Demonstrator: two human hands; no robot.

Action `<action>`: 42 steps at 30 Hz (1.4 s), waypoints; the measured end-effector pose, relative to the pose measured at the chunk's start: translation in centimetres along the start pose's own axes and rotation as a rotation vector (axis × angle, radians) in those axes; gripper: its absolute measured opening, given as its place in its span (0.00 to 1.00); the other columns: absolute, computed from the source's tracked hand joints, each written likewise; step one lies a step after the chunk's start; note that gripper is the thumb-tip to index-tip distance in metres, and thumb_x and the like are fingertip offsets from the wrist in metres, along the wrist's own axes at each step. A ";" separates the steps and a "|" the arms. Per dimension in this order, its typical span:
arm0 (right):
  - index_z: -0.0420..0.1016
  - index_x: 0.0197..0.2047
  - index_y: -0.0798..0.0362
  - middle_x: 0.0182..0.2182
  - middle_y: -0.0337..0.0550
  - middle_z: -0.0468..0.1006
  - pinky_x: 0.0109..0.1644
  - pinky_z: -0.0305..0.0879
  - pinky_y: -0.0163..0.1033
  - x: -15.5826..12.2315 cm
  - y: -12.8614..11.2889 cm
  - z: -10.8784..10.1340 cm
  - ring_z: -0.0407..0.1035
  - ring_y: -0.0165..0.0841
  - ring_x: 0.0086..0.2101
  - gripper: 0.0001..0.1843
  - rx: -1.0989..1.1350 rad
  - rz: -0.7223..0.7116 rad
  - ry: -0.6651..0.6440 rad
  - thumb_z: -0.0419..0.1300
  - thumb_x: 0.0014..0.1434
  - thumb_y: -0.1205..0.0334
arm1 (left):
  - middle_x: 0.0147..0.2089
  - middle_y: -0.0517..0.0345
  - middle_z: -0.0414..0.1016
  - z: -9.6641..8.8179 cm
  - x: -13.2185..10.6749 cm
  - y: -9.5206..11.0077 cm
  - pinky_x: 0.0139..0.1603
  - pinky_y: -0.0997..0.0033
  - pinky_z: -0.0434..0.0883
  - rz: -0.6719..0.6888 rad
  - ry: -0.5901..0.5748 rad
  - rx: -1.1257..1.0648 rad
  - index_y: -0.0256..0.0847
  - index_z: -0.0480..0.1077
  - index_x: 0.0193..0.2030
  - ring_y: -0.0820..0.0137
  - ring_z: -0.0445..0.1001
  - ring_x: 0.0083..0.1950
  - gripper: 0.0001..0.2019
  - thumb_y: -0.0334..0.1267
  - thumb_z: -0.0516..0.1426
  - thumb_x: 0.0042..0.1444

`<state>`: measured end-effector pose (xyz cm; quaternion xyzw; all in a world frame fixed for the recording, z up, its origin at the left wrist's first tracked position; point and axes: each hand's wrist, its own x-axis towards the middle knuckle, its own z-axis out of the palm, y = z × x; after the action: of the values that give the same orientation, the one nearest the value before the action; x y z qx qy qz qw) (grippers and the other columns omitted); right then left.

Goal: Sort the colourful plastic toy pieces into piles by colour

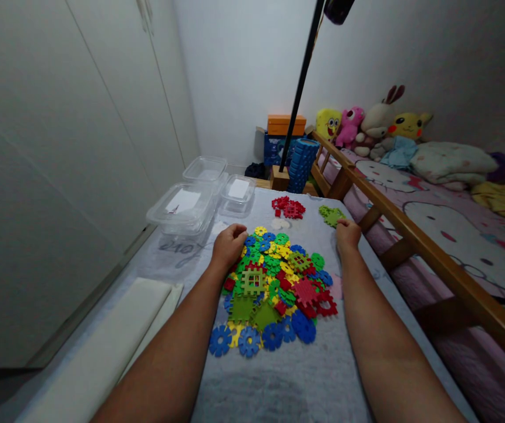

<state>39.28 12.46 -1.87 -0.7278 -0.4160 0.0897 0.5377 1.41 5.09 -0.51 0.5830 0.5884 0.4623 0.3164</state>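
A heap of flat plastic interlocking pieces (274, 288) in red, green, blue and yellow lies on a grey mat (279, 382). My left hand (228, 245) rests on the heap's far left edge with fingers curled into the pieces; what they hold is hidden. My right hand (347, 234) is closed beside a small group of green pieces (332, 215), its fingertips touching the nearest one. A small group of red pieces (288, 207) lies farther back, with two white discs (280, 224) in front of it.
Three clear plastic tubs (186, 208) stand at the far left of the mat. A wooden bed rail (411, 235) runs along the right, with plush toys (367, 126) on the bed. A black pole (299, 88) and a stack of blue pieces (303, 164) stand behind.
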 end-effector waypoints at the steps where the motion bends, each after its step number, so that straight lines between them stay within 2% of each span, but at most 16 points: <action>1: 0.81 0.32 0.55 0.29 0.47 0.81 0.51 0.72 0.49 0.0 0.1 0.0 0.76 0.44 0.39 0.16 -0.041 -0.022 0.016 0.54 0.42 0.65 | 0.43 0.50 0.83 0.0 0.0 0.0 0.50 0.62 0.74 0.000 0.000 0.000 0.40 0.77 0.42 0.61 0.80 0.45 0.16 0.46 0.56 0.53; 4: 0.82 0.33 0.55 0.36 0.51 0.83 0.58 0.68 0.52 -0.2 0.1 0.2 0.75 0.46 0.44 0.19 -0.127 -0.074 0.003 0.53 0.40 0.66 | 0.43 0.50 0.83 0.1 0.1 -0.1 0.50 0.61 0.74 0.008 0.002 0.004 0.40 0.77 0.42 0.60 0.80 0.45 0.16 0.46 0.56 0.53; 8: 0.83 0.36 0.56 0.40 0.53 0.83 0.61 0.65 0.52 -0.4 -0.1 0.4 0.74 0.47 0.47 0.20 -0.191 -0.151 -0.060 0.53 0.42 0.67 | 0.43 0.50 0.83 0.1 0.0 -0.1 0.50 0.61 0.74 0.010 0.004 0.005 0.40 0.77 0.42 0.60 0.80 0.45 0.15 0.45 0.56 0.53; 12: 0.83 0.38 0.59 0.43 0.57 0.83 0.62 0.64 0.51 -0.4 -0.3 0.5 0.74 0.47 0.48 0.21 -0.250 -0.178 -0.105 0.53 0.44 0.68 | 0.43 0.50 0.83 0.0 0.0 -0.1 0.50 0.61 0.74 0.008 0.005 0.005 0.39 0.78 0.42 0.60 0.80 0.44 0.15 0.45 0.56 0.53; 18: 0.82 0.38 0.58 0.43 0.55 0.83 0.62 0.64 0.51 -0.8 -0.8 0.3 0.74 0.47 0.49 0.20 -0.252 -0.196 -0.126 0.53 0.46 0.67 | 0.44 0.51 0.83 0.0 0.0 0.0 0.51 0.62 0.74 0.011 0.008 -0.002 0.40 0.77 0.42 0.61 0.80 0.45 0.14 0.43 0.57 0.53; 23: 0.81 0.36 0.56 0.40 0.54 0.83 0.57 0.66 0.50 -1.3 -2.3 0.1 0.74 0.45 0.45 0.17 -0.177 -0.198 -0.121 0.54 0.46 0.64 | 0.43 0.52 0.83 0.1 0.0 0.1 0.51 0.62 0.74 0.006 0.014 -0.016 0.40 0.77 0.41 0.62 0.80 0.45 0.13 0.43 0.57 0.53; 24: 0.80 0.35 0.55 0.38 0.52 0.82 0.54 0.67 0.49 -1.6 -3.0 0.1 0.73 0.44 0.42 0.16 -0.143 -0.201 -0.161 0.54 0.46 0.63 | 0.43 0.52 0.83 0.1 0.0 0.1 0.52 0.62 0.74 0.004 0.013 -0.018 0.40 0.77 0.41 0.62 0.80 0.44 0.13 0.43 0.57 0.53; 26: 0.79 0.33 0.54 0.32 0.47 0.81 0.47 0.69 0.45 -2.4 -4.7 0.1 0.72 0.40 0.37 0.13 -0.071 -0.216 -0.340 0.56 0.47 0.60 | 0.43 0.51 0.83 0.1 0.0 0.1 0.52 0.62 0.74 0.003 0.011 -0.023 0.40 0.77 0.41 0.62 0.80 0.45 0.13 0.43 0.57 0.53; 29: 0.77 0.32 0.54 0.27 0.41 0.77 0.38 0.66 0.39 -4.4 -8.0 -0.3 0.69 0.34 0.30 0.12 -0.032 -0.265 -0.787 0.59 0.49 0.55 | 0.44 0.51 0.83 0.1 0.0 0.1 0.52 0.62 0.74 0.004 0.011 -0.031 0.40 0.77 0.41 0.62 0.80 0.45 0.13 0.43 0.57 0.53; 32: 0.78 0.33 0.54 0.28 0.39 0.77 0.35 0.63 0.36 -6.3 -11.3 -1.0 0.68 0.32 0.29 0.13 -0.151 -0.347 -1.217 0.62 0.50 0.52 | 0.45 0.51 0.83 0.1 0.0 0.0 0.53 0.62 0.74 -0.003 0.011 -0.038 0.40 0.77 0.42 0.62 0.80 0.45 0.14 0.43 0.57 0.52; 33: 0.79 0.34 0.54 0.29 0.39 0.78 0.35 0.62 0.36 -6.7 -12.1 -1.3 0.68 0.31 0.30 0.13 -0.218 -0.362 -1.312 0.64 0.50 0.53 | 0.45 0.51 0.83 0.1 0.0 0.0 0.53 0.62 0.74 -0.003 0.009 -0.037 0.40 0.77 0.42 0.62 0.80 0.46 0.14 0.43 0.57 0.52; 35: 0.79 0.35 0.54 0.30 0.40 0.78 0.34 0.62 0.35 -7.3 -13.3 -1.8 0.68 0.32 0.30 0.13 -0.363 -0.387 -1.397 0.66 0.49 0.55 | 0.44 0.51 0.83 0.1 0.0 0.1 0.53 0.61 0.74 0.001 0.009 -0.034 0.40 0.77 0.41 0.61 0.80 0.45 0.14 0.43 0.57 0.52; 38: 0.80 0.37 0.54 0.32 0.40 0.79 0.34 0.62 0.34 -7.7 -13.9 -2.1 0.70 0.32 0.31 0.13 -0.528 -0.412 -1.388 0.68 0.48 0.58 | 0.44 0.50 0.83 0.0 0.0 0.1 0.53 0.61 0.74 0.006 0.011 -0.033 0.40 0.77 0.41 0.61 0.80 0.45 0.14 0.43 0.57 0.52; 42: 0.80 0.42 0.54 0.34 0.39 0.80 0.33 0.61 0.33 -8.0 -13.4 -1.7 0.70 0.31 0.32 0.16 -0.625 -0.424 -1.399 0.68 0.47 0.63 | 0.44 0.51 0.83 0.0 0.0 0.2 0.53 0.62 0.74 0.007 0.010 -0.026 0.40 0.77 0.41 0.62 0.80 0.45 0.14 0.43 0.57 0.52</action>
<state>28.37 6.65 7.77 -0.5251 -0.7929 0.3006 -0.0719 1.48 5.09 -0.37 0.5785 0.5820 0.4739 0.3195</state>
